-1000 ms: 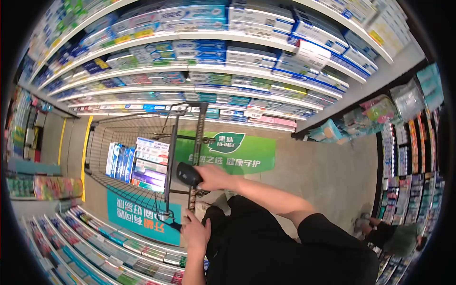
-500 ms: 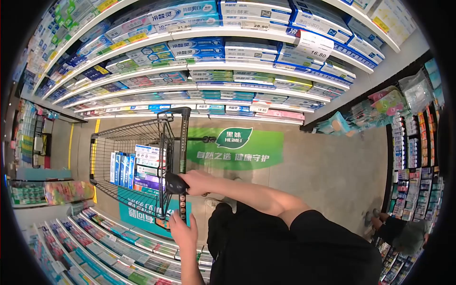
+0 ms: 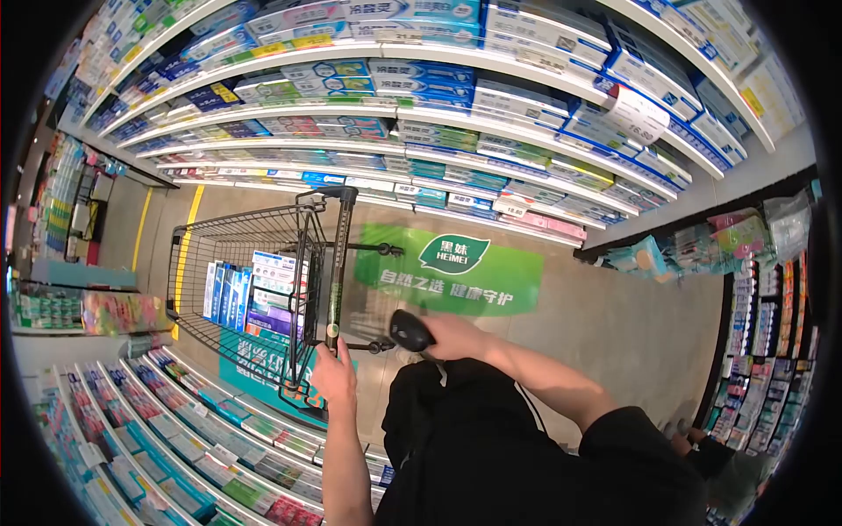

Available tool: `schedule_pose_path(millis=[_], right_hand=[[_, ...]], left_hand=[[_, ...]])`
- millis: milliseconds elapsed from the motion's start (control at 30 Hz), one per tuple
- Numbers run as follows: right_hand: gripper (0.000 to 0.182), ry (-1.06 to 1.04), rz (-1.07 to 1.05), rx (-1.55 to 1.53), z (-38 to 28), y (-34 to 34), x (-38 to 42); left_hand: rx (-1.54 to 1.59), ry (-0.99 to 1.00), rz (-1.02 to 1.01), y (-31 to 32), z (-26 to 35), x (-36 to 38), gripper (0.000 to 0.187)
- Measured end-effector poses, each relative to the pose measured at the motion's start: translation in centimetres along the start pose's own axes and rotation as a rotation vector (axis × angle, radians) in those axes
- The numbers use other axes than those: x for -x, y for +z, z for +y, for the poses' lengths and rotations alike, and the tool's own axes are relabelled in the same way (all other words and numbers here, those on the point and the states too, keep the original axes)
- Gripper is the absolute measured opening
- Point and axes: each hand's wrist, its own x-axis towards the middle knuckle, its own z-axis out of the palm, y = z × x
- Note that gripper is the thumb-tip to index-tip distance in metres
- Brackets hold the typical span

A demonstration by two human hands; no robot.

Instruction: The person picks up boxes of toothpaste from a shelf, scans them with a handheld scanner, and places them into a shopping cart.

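My left hand (image 3: 335, 375) is closed round the near end of the shopping cart's handle bar (image 3: 338, 263). In my right hand (image 3: 454, 337) is a black handheld barcode scanner (image 3: 410, 331), held in front of my body and apart from the cart. My fingers around its grip are partly hidden. Inside the black wire shopping cart (image 3: 237, 223), several blue and white boxes (image 3: 230, 294) stand on edge beside a stack of white and purple boxes (image 3: 276, 289).
Toothpaste boxes fill the long shelves (image 3: 421, 83) ahead. More shelves (image 3: 202, 438) of packaged goods run along the lower left. A green floor sticker (image 3: 456, 276) lies beside the cart. Hanging bags (image 3: 737, 232) and another person (image 3: 737, 469) are at the right.
My right hand has drawn the scanner away from the cart handle, back toward my body. My left hand, open beside the handle before, has closed on it. The view has tilted slightly.
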Motion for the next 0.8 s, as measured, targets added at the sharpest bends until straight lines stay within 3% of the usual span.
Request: schedule_pose_path(millis=[100,133,267,333,467,667,800], right_hand=[[0.042,0.104,0.087,0.135,1.6,-0.4,1.5],[0.068,0.113,-0.003,0.151,4.6,0.1,1.7],[0.049,0.254,0.119,0.143,6.7,-0.2,2.8],[0.045,0.417,0.043,0.206,7.9,-0.6,3.2],[0.039,0.573,0.087,0.236,9.0,-0.1,2.9],[0.038,0.731,0.080,0.336,6.0,1.4,-1.1],[0.041,0.768,0.092,0.244,4.2,2.0,-3.7]], left_hand=[[0.032,-0.005,0.014,0.2,-2.6,-0.9,0.040],[0.021,-0.020,0.037,0.3,-3.5,-1.3,0.039],[-0.091,-0.088,-0.048,-1.6,-6.5,-2.9,0.041],[-0.063,-0.076,-0.053,-1.3,-7.9,-3.8,0.041],[-0.009,-0.043,-0.065,-2.5,-10.4,-5.3,0.041],[0.052,0.029,-0.019,-2.9,-14.9,-7.3,0.040],[0.045,0.049,-0.004,-2.6,-17.6,-8.6,0.039]])
